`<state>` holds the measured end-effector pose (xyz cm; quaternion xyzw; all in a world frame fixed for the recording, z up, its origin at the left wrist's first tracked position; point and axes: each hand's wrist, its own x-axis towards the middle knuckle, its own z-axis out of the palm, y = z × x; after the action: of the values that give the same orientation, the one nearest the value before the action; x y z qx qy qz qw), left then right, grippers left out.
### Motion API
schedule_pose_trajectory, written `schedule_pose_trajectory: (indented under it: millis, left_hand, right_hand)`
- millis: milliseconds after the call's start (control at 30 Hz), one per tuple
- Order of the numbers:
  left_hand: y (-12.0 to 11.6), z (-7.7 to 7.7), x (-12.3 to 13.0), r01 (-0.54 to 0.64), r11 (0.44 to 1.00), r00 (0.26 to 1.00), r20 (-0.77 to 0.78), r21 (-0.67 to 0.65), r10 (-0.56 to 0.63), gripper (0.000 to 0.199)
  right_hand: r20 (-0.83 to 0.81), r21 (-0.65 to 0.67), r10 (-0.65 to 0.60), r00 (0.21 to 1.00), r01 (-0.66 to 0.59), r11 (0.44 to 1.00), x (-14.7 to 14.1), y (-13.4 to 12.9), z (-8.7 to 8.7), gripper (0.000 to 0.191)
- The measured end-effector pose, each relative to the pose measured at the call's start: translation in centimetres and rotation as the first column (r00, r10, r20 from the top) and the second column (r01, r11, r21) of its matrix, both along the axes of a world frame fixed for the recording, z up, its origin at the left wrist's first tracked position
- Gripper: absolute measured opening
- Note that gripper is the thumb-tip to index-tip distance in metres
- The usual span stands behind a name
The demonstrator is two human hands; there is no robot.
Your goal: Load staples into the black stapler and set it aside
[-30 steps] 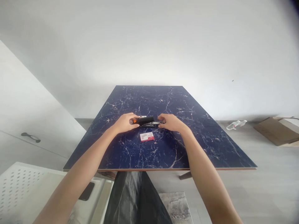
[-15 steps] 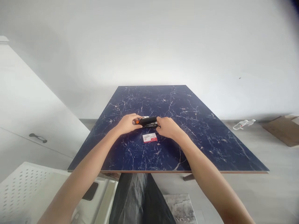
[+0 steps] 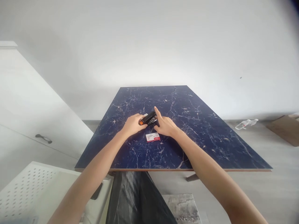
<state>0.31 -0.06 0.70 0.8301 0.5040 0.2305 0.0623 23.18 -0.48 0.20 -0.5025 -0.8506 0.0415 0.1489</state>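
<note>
A black stapler [image 3: 149, 118] with an orange part at its left end is held just above or on the blue marbled table [image 3: 173, 149]. My left hand [image 3: 134, 125] grips that left end, thumb in front and fingers behind. At the other end is my right hand [image 3: 165, 124], its index finger stretched out and its thumb apart; whether it touches the stapler is hard to tell. A small red and white box [image 3: 152, 137] lies in front of the stapler. Behind the stapler a bit of something white [image 3: 145, 114] peeks out, mostly hidden.
To the left stands a white cabinet [image 3: 30, 102] with a dark handle [image 3: 43, 138]. A white perforated surface [image 3: 30, 186] holds a dark phone-like object [image 3: 96, 191] at lower left. Clear plastic bottles [image 3: 246, 124] and a cardboard box [image 3: 285, 129] lie on the floor at right.
The stapler has turned, its right end now pointing farther away. My right hand has loosened from that end, with the index finger extended. The view has shifted slightly.
</note>
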Motion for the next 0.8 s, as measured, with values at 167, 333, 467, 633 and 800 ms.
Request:
schedule_pose_trajectory:
  millis: [167, 333, 467, 633, 800]
  left_hand:
    - [-0.4, -0.2, 1.2, -0.059, 0.998, 0.997, -0.046, 0.021, 0.06, 0.034]
    - [-0.5, -0.1, 2.9, -0.187, 0.981, 0.973, -0.125, 0.055, 0.192, 0.025]
    - [-1.0, 0.0, 3.5, -0.219, 0.975, 0.968, -0.116, 0.038, 0.222, 0.025]
    - [-2.0, 0.2, 3.3, -0.151, 0.987, 0.985, 0.089, 0.056, 0.146, 0.041]
    - [-1.3, 1.1, 1.4, -0.148, 0.989, 0.968, 0.204, -0.014, 0.147, 0.048]
  right_hand:
    - [-0.027, 0.017, 0.074, 0.997, -0.074, 0.997, 0.2, 0.7, -0.6, 0.095]
    - [-0.093, 0.014, 0.166, 0.982, -0.165, 0.986, 0.5, 1.2, -1.2, 0.091]
    - [-0.193, 0.015, 0.174, 0.966, -0.175, 0.984, 0.1, 1.9, -1.9, 0.092]
    - [-0.334, -0.002, -0.02, 0.942, 0.021, 1.0, -0.1, 1.2, -0.7, 0.074]
    - [-0.173, -0.13, -0.322, 0.931, 0.302, 0.944, -0.6, -4.1, 1.5, 0.05]
